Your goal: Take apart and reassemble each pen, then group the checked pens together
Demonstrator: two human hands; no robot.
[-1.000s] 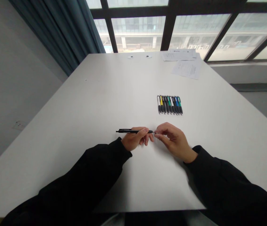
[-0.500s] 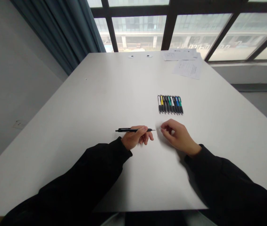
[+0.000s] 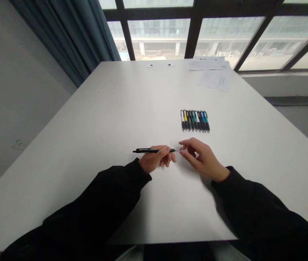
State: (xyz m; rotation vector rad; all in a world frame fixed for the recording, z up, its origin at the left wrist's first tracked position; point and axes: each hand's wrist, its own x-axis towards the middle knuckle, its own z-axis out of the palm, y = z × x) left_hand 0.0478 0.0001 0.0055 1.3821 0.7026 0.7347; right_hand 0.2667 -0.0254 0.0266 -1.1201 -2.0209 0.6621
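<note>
My left hand is closed around a black pen held level just above the white table, its tip pointing right. My right hand sits close to the right of it, thumb and forefinger pinched at the pen's tip, perhaps on a tiny part too small to name. Beyond my right hand lies a tidy row of several pens with white, yellow, green and blue barrels and black grips.
Printed paper sheets lie at the table's far right, near the window. Two small round white things sit at the far edge. A dark curtain hangs at the back left.
My right hand pulled a little away from the pen's tip, then came back to it. My left hand and the black pen stayed in place.
</note>
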